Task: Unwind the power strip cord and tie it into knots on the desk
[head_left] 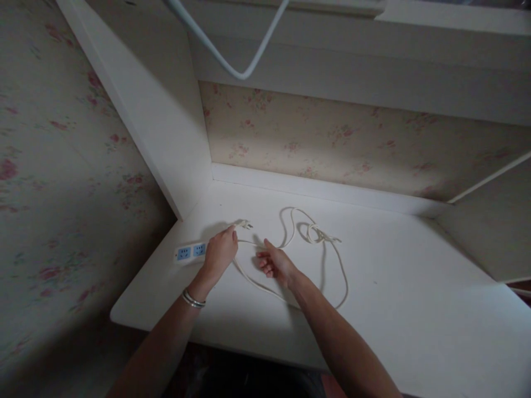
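A white power strip (191,252) with blue sockets lies at the left edge of a white desk (415,309). Its cream cord (327,260) loops loosely over the desk top, with a tangle near the middle. My left hand (221,254), a silver bangle on its wrist, is closed on the cord just behind the plug (244,224), which sticks out past the fingers. My right hand (276,264) pinches the same cord a short way along, thumb on top and fingers curled under.
A white side panel (166,127) rises at the desk's left, flowered wallpaper (352,143) behind. A shelf (373,72) overhangs above, and a pale cable (232,61) hangs in a loop from the top.
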### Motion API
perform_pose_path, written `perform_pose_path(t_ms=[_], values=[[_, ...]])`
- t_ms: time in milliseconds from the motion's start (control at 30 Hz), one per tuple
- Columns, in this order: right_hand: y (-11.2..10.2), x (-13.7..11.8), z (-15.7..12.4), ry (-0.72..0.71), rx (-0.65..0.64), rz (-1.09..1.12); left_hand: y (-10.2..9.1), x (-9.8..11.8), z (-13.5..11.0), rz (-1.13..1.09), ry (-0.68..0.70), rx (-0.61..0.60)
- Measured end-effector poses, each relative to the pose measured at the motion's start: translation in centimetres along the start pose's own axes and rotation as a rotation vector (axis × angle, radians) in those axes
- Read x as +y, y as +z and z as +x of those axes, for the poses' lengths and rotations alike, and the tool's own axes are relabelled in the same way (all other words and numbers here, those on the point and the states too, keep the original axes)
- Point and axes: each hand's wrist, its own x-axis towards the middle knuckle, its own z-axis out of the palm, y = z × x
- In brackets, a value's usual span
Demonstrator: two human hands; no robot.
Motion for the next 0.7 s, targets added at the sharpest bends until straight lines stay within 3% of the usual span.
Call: perform_pose_path(t_ms=[133, 367, 533, 700], values=[[-0.7, -1.3, 1.7, -0.001, 0.092, 0.137, 0.6, 0.0, -0.7, 0.269, 0.174, 0.066], [0.6, -2.4, 3.3, -0.106, 0.156, 0.121, 1.6, 0.5, -0.5, 0.378, 0.259, 0.058], [1.1, -2.3, 3.6, -0.241, 0.157, -0.066, 2.5, 0.4, 0.3, 0.416, 0.265, 0.046], [0.8, -2.3, 3.6, -0.299, 0.266, -0.450, 3.1, 0.1, 0.6, 0.417, 0.306, 0.037]])
